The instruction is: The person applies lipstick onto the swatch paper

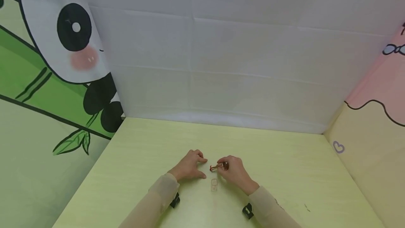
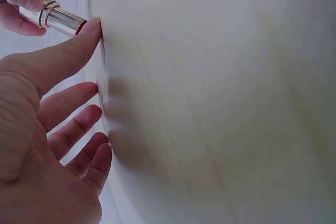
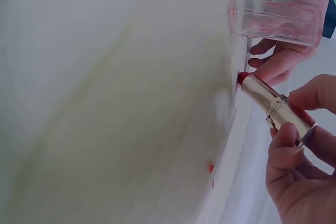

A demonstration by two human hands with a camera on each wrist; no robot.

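Observation:
My right hand (image 1: 235, 172) holds a gold-tubed lipstick (image 3: 273, 106) between thumb and fingers. Its red tip is tilted down and appears to touch the pale table surface in the right wrist view. Across from it lies my left hand (image 1: 188, 166), fingers spread and fairly straight, fingertips on the surface, holding nothing. In the left wrist view the left thumb (image 2: 73, 51) reaches close to the lipstick's tip. A clear plastic cap (image 1: 214, 184) with reddish smears stands on the table between the wrists, nearer the body than the lipstick.
The pale yellow table (image 1: 152, 140) meets a white sheet backdrop (image 1: 221, 62) at its far edge. Small red marks (image 3: 211, 168) show on the surface in the right wrist view. A panda-printed wall (image 1: 57, 62) is on the left, a pink and cream wall (image 1: 370, 140) on the right.

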